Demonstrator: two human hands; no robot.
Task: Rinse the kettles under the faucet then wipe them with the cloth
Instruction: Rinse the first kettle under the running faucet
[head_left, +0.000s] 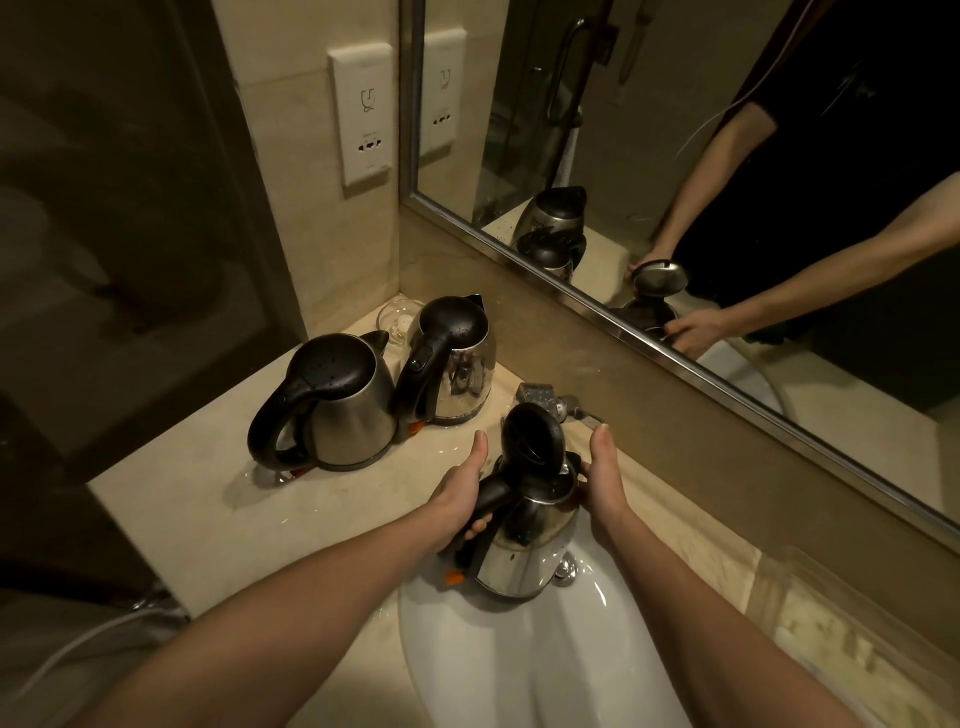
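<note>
A steel kettle (524, 545) with a black handle and its lid flipped open hangs over the white sink (519, 665). My left hand (462, 493) grips its handle, thumb raised. My right hand (602, 478) holds the kettle's far side near the spout. The faucet (550, 402) stands just behind the raised lid; whether water runs I cannot tell. Two more steel kettles rest on the counter at the left: one (332, 405) nearer me, the other (452, 358) behind it, both lids down and speckled with drops. No cloth is in view.
The beige stone counter (218, 499) is wet around the kettles. A clear glass (397, 322) stands in the back corner. A framed mirror (675, 208) runs along the back wall; a wall socket plate (363, 114) sits left of it. The counter's left edge drops off.
</note>
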